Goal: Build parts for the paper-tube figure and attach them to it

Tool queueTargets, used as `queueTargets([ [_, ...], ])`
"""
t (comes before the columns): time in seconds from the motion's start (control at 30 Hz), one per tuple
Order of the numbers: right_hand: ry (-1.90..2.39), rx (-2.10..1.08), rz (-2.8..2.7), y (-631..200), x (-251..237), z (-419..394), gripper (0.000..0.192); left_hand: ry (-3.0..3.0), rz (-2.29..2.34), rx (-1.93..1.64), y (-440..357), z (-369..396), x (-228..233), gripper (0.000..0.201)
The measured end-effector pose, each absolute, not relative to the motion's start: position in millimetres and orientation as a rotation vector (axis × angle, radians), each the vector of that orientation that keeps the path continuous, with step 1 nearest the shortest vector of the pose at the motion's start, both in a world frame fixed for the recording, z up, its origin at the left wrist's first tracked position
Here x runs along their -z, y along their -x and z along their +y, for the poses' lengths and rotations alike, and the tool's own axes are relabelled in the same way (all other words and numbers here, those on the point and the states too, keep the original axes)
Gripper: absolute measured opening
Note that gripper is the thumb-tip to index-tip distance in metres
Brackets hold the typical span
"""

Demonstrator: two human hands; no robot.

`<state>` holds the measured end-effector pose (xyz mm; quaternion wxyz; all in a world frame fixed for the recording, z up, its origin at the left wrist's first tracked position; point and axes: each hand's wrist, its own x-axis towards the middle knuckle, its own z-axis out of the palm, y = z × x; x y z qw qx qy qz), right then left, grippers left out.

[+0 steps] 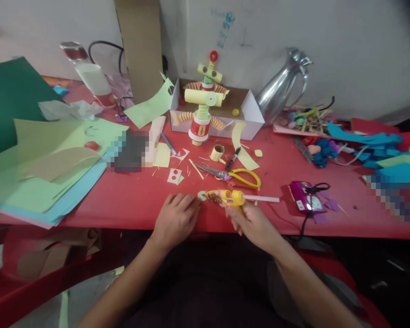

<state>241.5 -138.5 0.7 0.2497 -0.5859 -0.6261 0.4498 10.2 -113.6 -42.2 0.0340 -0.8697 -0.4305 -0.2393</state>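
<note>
My right hand [251, 221] grips a yellow glue gun [230, 197] with a white glue stick poking out to the right. Its nozzle points left at a small pale green paper disc [201, 195]. My left hand [176, 216] rests on the red table [130, 200] with its fingertips holding that disc at the front edge. Just behind lie yellow-handled scissors [237, 175] and a black marker [233, 159]. A paper figure [203, 107] built of green and yellow rolls stands farther back in front of a white cardboard box [251, 116].
A stack of green and blue paper sheets [48, 168] covers the left. A silver jug [282, 89] stands at the back right, with blue paper scraps [362, 146] beside it. A purple gadget with a cable [305, 197] lies right of my hands. A brown cardboard strip [141, 45] leans on the wall.
</note>
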Motion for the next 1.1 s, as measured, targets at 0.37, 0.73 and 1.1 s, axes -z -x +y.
queueTargets([
  [0.37,1.652,-1.137,-1.777,-241.7,-5.4,-136.6,0.041,2.637,-1.318,0.76,-11.3,-114.5,42.9,0.022],
  [0.73,1.627,-1.092,-1.857,-238.7,-13.1,-132.9,0.038,2.63,-1.292,0.753,-11.0,-115.0,41.2,0.022],
  [1.1,1.63,-1.057,-1.979,-237.3,-30.6,-130.8,0.04,2.587,-1.265,0.778,-11.7,-114.3,40.2,0.019],
])
